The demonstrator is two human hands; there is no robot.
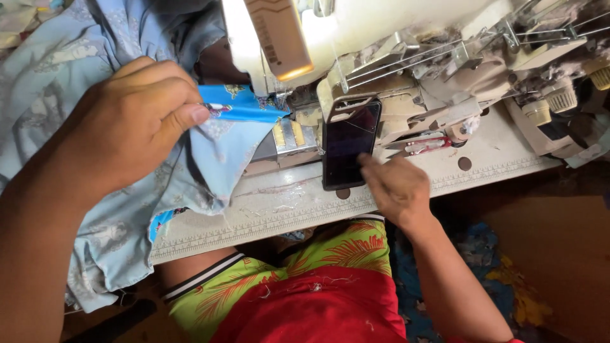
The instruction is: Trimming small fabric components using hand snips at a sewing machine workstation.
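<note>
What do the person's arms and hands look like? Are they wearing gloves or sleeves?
No gloves and no sleeves in view. The left hand and right hand are both bare, and so are the forearms all the way to the picture's edge. I see no rings, watch or bracelets on them. The left thumbnail is short and plain, with no polish that I can make out.

Cream sewing machine fills the top of my view, lint and fluff all over its right side. Its lamp is lit, glowing orange at the lower end. Thread guide rods run diagonally across the body; knobs sit at far right. White table has ruler markings along its front edge. Below it, my green patterned shorts and red cloth in my lap.
</note>
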